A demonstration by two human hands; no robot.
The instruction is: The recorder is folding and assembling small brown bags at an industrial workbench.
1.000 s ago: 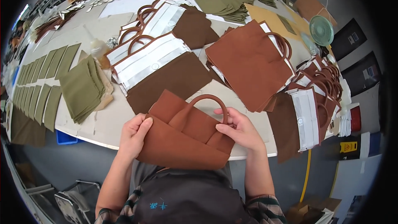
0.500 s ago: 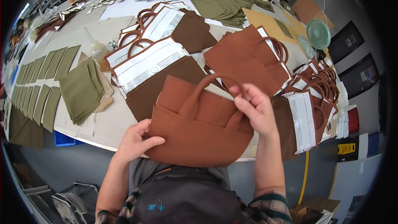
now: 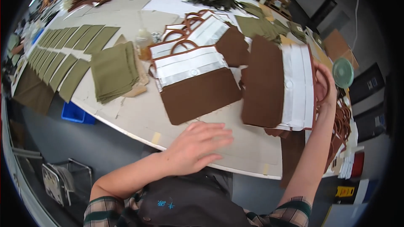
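Observation:
My right hand (image 3: 330,85) grips the handle edge of a bag panel (image 3: 264,82), its fingers partly behind the red-brown handle (image 3: 322,87). The panel shows a dark brown lining and a white band with a small round snap, and is over the pile at the table's right. My left hand (image 3: 194,149) hovers near the table's front edge, fingers stretched out and slightly blurred, holding nothing. Just beyond it lies a stack of similar panels (image 3: 200,98), brown lining towards me and handles pointing away.
Folded olive fabric pieces (image 3: 112,72) lie left of the stack, beside rows of olive strips (image 3: 69,77). A bottle of amber liquid (image 3: 143,46) stands behind them. More handled panels (image 3: 344,122) hang at the right edge near a green fan (image 3: 343,72). A blue bin (image 3: 76,113) sits below the table.
The panel, red-brown side up in both hands before, is turned lining up and moved right in my right hand. My left hand has let go. The view has shifted.

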